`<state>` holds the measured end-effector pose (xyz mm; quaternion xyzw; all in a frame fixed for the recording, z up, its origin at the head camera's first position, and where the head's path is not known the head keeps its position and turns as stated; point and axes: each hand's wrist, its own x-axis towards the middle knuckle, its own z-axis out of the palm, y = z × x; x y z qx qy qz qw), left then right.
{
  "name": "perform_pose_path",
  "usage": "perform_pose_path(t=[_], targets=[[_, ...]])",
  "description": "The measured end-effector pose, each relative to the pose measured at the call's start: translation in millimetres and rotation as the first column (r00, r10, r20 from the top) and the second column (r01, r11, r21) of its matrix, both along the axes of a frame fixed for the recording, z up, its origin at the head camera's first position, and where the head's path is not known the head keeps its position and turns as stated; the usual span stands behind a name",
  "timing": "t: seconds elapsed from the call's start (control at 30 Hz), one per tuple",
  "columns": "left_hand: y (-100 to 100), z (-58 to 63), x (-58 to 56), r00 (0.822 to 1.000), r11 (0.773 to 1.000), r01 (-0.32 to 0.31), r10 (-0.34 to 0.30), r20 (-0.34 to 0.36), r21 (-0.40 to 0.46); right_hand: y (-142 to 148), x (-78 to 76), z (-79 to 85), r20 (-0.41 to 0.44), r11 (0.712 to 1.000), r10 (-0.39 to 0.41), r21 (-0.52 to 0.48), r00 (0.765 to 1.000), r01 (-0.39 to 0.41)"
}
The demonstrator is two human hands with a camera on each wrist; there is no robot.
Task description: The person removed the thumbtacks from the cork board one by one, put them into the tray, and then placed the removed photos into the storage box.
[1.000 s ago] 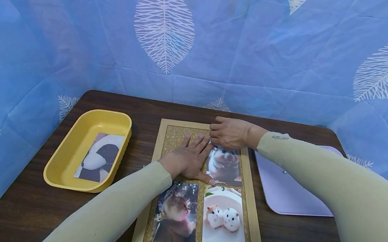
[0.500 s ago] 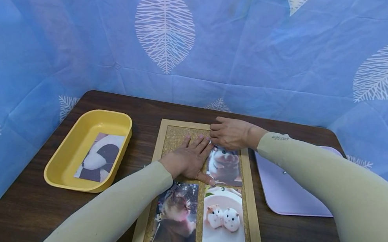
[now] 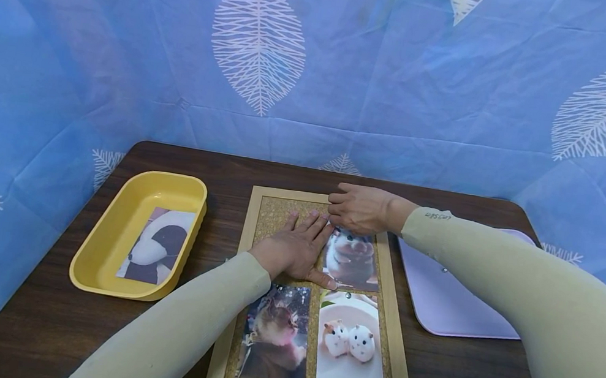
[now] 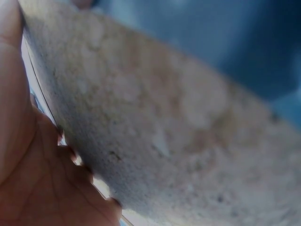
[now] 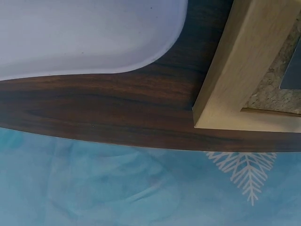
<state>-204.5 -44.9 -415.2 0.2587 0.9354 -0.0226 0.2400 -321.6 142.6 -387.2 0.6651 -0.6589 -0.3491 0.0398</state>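
Observation:
My left hand [image 3: 299, 250] lies spread on the wood-framed cork board [image 3: 284, 213], its fingertips along the left edge of a photo of a single hamster [image 3: 350, 258]. The left wrist view shows this hand [image 4: 51, 179] against the blurred cork. My right hand [image 3: 364, 209] is at the top edge of that photo, fingers bent down onto it; I cannot tell what is under its fingertips. Below are a dark photo of a furry animal [image 3: 276, 340] and a photo of two hamsters [image 3: 353, 348], the latter with a small silver tack [image 3: 348, 295] at its top.
Left of the board stands a yellow tray [image 3: 100, 241] with a photo of a grey-and-white shape [image 3: 155, 247] in it. A pale purple tray [image 3: 457, 304] is on the right, partly under my right forearm, with a small silver tack [image 3: 445, 269] on it.

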Motion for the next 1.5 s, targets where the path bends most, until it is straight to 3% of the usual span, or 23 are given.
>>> perform_pose_path(t=[0.4, 0.83, 1.13, 1.5], targets=[[0.2, 2.8, 1.6, 1.000, 1.000, 0.000, 0.000, -0.001, -0.007, -0.3, 1.4, -0.5, -0.007, 1.000, -0.005, -0.001, 1.000, 0.005], [2.3, -5.1, -3.4, 1.000, 1.000, -0.019, 0.019, 0.017, -0.011, 0.9, 2.0, 0.8, 0.001, 1.000, -0.027, 0.004, 1.000, 0.027], [1.0, 2.1, 0.8, 1.000, 1.000, -0.008, 0.008, 0.007, -0.008, 2.0, 4.2, 3.6, 0.009, 0.999, -0.039, -0.001, 0.999, 0.039], [0.3, 1.8, 2.7, 1.000, 1.000, 0.002, -0.001, -0.014, 0.011, 2.5, 8.5, 8.8, -0.007, 0.998, -0.045, -0.035, 0.999, 0.045]])
